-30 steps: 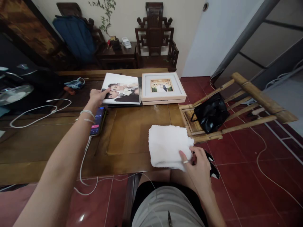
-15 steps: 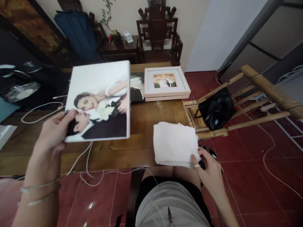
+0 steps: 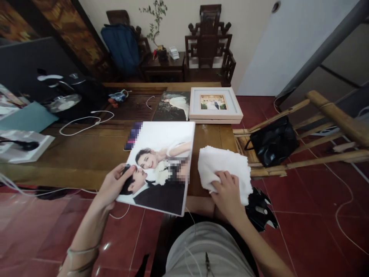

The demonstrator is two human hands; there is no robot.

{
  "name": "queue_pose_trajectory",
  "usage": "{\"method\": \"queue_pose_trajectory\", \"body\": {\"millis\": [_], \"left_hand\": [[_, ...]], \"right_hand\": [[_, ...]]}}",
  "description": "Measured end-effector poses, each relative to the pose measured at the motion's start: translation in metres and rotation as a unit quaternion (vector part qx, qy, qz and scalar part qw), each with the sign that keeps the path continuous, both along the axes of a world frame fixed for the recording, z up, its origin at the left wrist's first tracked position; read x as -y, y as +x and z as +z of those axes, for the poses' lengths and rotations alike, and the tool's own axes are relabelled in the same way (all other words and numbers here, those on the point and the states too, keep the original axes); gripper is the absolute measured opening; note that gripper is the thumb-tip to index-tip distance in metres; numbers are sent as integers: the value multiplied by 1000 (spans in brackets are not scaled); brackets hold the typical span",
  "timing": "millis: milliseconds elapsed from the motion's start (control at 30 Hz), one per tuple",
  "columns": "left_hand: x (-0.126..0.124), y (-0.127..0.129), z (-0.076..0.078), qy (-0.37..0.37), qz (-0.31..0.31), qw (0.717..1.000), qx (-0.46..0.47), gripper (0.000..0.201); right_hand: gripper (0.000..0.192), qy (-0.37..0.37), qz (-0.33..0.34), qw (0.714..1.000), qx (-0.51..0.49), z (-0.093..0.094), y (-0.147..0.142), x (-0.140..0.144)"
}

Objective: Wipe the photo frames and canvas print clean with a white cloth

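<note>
A square wedding photo panel [image 3: 164, 134] is tilted over the near edge of the table. My left hand [image 3: 113, 184] grips it by the left edge, thumb on the printed face and the other fingers behind. To the right, a white cloth [image 3: 207, 159] with ragged edges lies at the table's corner. My right hand [image 3: 229, 192] is on top of that cloth with curled fingers gathering it, making creases under the fingertips. A dark phone-like object [image 3: 131, 138] shows partly behind the panel; the rest of it is hidden.
White-framed pictures [image 3: 216, 120] are stacked at the table's far right, beside a dark photo print [image 3: 173, 105]. A white cable [image 3: 77, 132] crosses the left side near a power strip [image 3: 31, 154]. A bamboo chair [image 3: 288, 169] holds a black bag [image 3: 273, 142].
The photo panel has come lower and nearer the cloth in my left hand. My right hand has shifted from the cloth's right edge onto its top, and the view has turned left.
</note>
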State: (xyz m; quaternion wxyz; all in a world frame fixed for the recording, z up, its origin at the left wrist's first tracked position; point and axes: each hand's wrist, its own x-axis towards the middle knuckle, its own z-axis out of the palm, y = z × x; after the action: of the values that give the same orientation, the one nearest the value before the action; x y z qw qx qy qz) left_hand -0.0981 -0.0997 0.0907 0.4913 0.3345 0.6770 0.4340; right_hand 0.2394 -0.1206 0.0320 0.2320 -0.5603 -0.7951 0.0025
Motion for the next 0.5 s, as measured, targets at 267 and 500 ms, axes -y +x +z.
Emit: {"method": "queue_pose_trajectory", "body": {"millis": [267,500], "left_hand": [[-8,21,-24,14,-145,988,-52,41],[-52,50,-29,61,-275,957,-73,36]], "right_hand": [[25,209,-47,952,-219,70,112,-17],[46,266,-45,955,-126,119,144,-7]]}}
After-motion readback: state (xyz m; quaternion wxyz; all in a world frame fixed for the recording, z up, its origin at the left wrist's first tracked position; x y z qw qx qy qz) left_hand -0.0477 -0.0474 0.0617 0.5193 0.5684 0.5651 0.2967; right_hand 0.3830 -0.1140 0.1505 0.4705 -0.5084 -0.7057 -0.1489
